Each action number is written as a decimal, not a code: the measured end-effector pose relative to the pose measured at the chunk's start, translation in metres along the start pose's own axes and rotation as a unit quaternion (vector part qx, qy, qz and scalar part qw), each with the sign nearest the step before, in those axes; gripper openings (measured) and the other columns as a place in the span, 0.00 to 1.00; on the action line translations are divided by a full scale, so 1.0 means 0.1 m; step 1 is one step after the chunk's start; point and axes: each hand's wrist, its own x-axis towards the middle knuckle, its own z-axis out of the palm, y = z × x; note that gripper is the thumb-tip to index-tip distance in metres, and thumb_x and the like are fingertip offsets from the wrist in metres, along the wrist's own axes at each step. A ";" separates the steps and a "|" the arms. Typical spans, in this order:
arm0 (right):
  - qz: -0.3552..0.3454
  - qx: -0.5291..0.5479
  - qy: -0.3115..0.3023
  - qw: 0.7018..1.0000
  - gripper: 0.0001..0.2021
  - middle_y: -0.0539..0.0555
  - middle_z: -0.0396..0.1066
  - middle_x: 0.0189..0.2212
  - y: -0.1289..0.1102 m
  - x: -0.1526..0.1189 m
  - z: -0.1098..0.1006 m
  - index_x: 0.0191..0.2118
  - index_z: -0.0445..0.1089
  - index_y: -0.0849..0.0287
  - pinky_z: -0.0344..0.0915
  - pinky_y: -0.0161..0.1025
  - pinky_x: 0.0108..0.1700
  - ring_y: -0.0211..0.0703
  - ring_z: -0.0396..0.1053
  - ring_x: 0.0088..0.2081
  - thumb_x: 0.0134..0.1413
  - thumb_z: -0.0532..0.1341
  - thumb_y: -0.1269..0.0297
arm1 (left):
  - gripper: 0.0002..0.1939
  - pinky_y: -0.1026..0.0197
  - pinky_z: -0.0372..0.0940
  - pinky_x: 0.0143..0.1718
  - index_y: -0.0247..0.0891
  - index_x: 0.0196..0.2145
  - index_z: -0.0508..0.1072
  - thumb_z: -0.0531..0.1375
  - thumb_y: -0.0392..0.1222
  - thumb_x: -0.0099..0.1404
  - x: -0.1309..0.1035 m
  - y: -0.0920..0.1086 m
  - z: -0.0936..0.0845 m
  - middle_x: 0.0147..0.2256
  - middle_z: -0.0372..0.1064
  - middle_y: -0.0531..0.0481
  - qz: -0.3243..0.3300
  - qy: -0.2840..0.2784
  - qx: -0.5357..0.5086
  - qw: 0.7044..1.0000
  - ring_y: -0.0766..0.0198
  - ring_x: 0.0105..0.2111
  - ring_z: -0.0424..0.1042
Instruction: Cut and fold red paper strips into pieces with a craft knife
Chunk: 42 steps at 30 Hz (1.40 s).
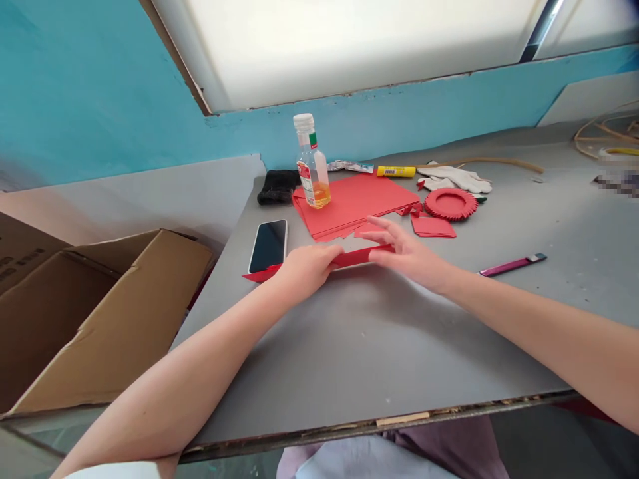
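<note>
A long red paper strip (355, 257) stands on edge between my hands, above the grey table. My left hand (310, 267) is closed on it, thumb and fingers pinching its middle part. The strip's left end (257, 274) runs out past that hand to the phone's lower edge. My right hand (399, 251) touches the strip's right end, fingers stretched and apart, thumb on the near side. Some pointed red paper edges (367, 228) show just behind the strip; whether they belong to it I cannot tell.
Behind lie stacked red sheets (362, 199) under a glass bottle (313, 169), a glue stick (396, 171), white gloves (454, 178), a pleated red paper ring (450, 203) and small red cards (433, 226). A phone (268, 246), purple cutter (512, 266) and cardboard box (124, 319) flank my arms.
</note>
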 end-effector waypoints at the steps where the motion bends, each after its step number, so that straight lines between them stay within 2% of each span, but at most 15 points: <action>1: -0.001 -0.047 -0.016 0.999 0.33 0.53 0.62 0.53 -0.01 0.00 -0.02 0.60 0.49 0.45 0.58 0.48 0.54 0.46 0.58 0.56 0.49 0.60 0.56 | 0.09 0.65 0.56 0.27 0.43 0.37 0.67 0.49 0.35 0.64 0.00 0.01 -0.01 0.32 0.70 0.54 -0.001 0.005 -0.010 1.000 0.62 0.31 0.69; 3: 0.004 -0.113 -0.010 0.994 0.28 0.52 0.68 0.46 -0.01 -0.01 -0.05 0.56 0.57 0.47 0.61 0.45 0.49 0.45 0.64 0.49 0.47 0.60 0.63 | 0.09 0.65 0.57 0.27 0.43 0.38 0.68 0.49 0.37 0.64 0.00 0.04 -0.02 0.32 0.71 0.54 -0.002 0.015 -0.031 0.999 0.62 0.31 0.69; 6: 0.049 -0.172 -0.004 0.984 0.12 0.50 0.71 0.34 0.04 -0.06 -0.12 0.40 0.70 0.54 0.63 0.42 0.40 0.43 0.68 0.36 0.48 0.57 0.64 | 0.11 0.63 0.58 0.29 0.44 0.42 0.68 0.51 0.38 0.63 -0.05 0.06 -0.04 0.35 0.72 0.53 -0.011 0.019 -0.037 0.999 0.60 0.34 0.70; 8: 0.078 -0.196 -0.006 0.977 0.08 0.49 0.71 0.30 0.08 -0.14 -0.21 0.33 0.71 0.55 0.63 0.40 0.35 0.42 0.67 0.33 0.48 0.56 0.61 | 0.14 0.62 0.59 0.31 0.45 0.45 0.68 0.52 0.37 0.62 -0.14 0.01 -0.06 0.38 0.72 0.52 -0.030 0.017 -0.037 0.999 0.57 0.36 0.70; 11: 0.114 -0.185 0.015 0.976 0.09 0.48 0.72 0.30 0.13 -0.29 -0.38 0.33 0.72 0.53 0.62 0.39 0.33 0.43 0.67 0.33 0.46 0.58 0.58 | 0.15 0.59 0.61 0.35 0.46 0.46 0.68 0.54 0.39 0.61 -0.34 -0.11 -0.08 0.39 0.72 0.51 -0.089 0.033 -0.087 0.992 0.55 0.39 0.70; 14: 0.147 -0.163 0.045 0.975 0.11 0.49 0.72 0.30 0.13 -0.38 -0.47 0.34 0.72 0.53 0.63 0.39 0.32 0.43 0.68 0.33 0.44 0.60 0.55 | 0.15 0.57 0.62 0.41 0.47 0.45 0.69 0.59 0.43 0.58 -0.52 -0.21 -0.01 0.41 0.70 0.52 -0.163 0.084 -0.218 0.959 0.56 0.42 0.69; 18: 0.153 -0.101 0.077 0.980 0.16 0.50 0.73 0.37 0.09 -0.39 -0.40 0.39 0.71 0.51 0.66 0.41 0.36 0.46 0.70 0.36 0.39 0.64 0.57 | 0.20 0.57 0.64 0.44 0.47 0.46 0.67 0.62 0.44 0.55 -0.56 -0.16 0.19 0.44 0.68 0.51 -0.205 0.124 -0.398 0.885 0.59 0.42 0.69; 21: 0.158 -0.067 0.096 0.981 0.17 0.50 0.73 0.37 0.05 -0.36 -0.30 0.39 0.71 0.51 0.67 0.42 0.37 0.46 0.70 0.37 0.37 0.65 0.57 | 0.23 0.57 0.64 0.45 0.47 0.49 0.65 0.62 0.41 0.55 -0.49 -0.03 0.29 0.45 0.67 0.51 -0.197 0.138 -0.466 0.852 0.60 0.42 0.70; 24: 0.142 -0.050 0.103 0.983 0.17 0.51 0.73 0.37 0.03 -0.34 -0.25 0.38 0.71 0.51 0.67 0.43 0.38 0.46 0.70 0.37 0.38 0.66 0.56 | 0.25 0.56 0.62 0.48 0.47 0.50 0.64 0.63 0.38 0.54 -0.42 0.05 0.32 0.44 0.66 0.50 -0.183 0.168 -0.476 0.844 0.60 0.43 0.69; 28: 0.096 -0.028 0.115 0.988 0.20 0.52 0.71 0.37 0.06 -0.32 -0.28 0.42 0.70 0.51 0.65 0.43 0.42 0.44 0.68 0.39 0.38 0.67 0.57 | 0.31 0.56 0.61 0.48 0.47 0.54 0.59 0.62 0.35 0.54 -0.37 0.03 0.34 0.40 0.65 0.51 -0.152 0.216 -0.511 0.818 0.62 0.41 0.68; 32: 0.094 0.001 0.112 0.989 0.24 0.51 0.69 0.34 0.12 -0.34 -0.33 0.45 0.67 0.50 0.65 0.41 0.39 0.41 0.67 0.36 0.37 0.67 0.58 | 0.34 0.60 0.63 0.45 0.45 0.56 0.56 0.60 0.30 0.52 -0.37 0.00 0.39 0.34 0.62 0.54 -0.114 0.225 -0.570 0.782 0.66 0.38 0.67; 35: 0.095 -0.021 0.088 0.991 0.23 0.51 0.70 0.34 0.15 -0.37 -0.31 0.46 0.67 0.51 0.65 0.42 0.40 0.43 0.67 0.37 0.38 0.66 0.59 | 0.34 0.61 0.62 0.45 0.43 0.56 0.56 0.59 0.28 0.52 -0.37 0.02 0.41 0.34 0.63 0.54 -0.107 0.218 -0.585 0.774 0.66 0.39 0.67; 37: 0.097 -0.039 0.066 0.992 0.19 0.52 0.71 0.35 0.13 -0.39 -0.27 0.43 0.69 0.52 0.65 0.44 0.43 0.44 0.68 0.39 0.40 0.65 0.60 | 0.35 0.61 0.62 0.46 0.43 0.56 0.56 0.58 0.27 0.51 -0.36 0.05 0.41 0.35 0.64 0.53 -0.109 0.210 -0.592 0.770 0.66 0.41 0.67; 40: 0.106 -0.083 0.033 0.990 0.11 0.51 0.72 0.35 0.07 -0.39 -0.21 0.37 0.72 0.52 0.65 0.44 0.43 0.45 0.69 0.39 0.43 0.62 0.59 | 0.34 0.60 0.61 0.47 0.42 0.56 0.56 0.58 0.28 0.52 -0.35 0.07 0.37 0.36 0.66 0.52 -0.110 0.203 -0.580 0.781 0.65 0.40 0.68; 42: 0.104 -0.111 0.033 0.988 0.09 0.50 0.73 0.34 0.03 -0.37 -0.20 0.35 0.72 0.51 0.66 0.43 0.41 0.45 0.70 0.37 0.45 0.61 0.58 | 0.31 0.60 0.62 0.46 0.42 0.55 0.58 0.57 0.29 0.53 -0.34 0.07 0.33 0.36 0.66 0.52 -0.118 0.210 -0.562 0.791 0.66 0.39 0.68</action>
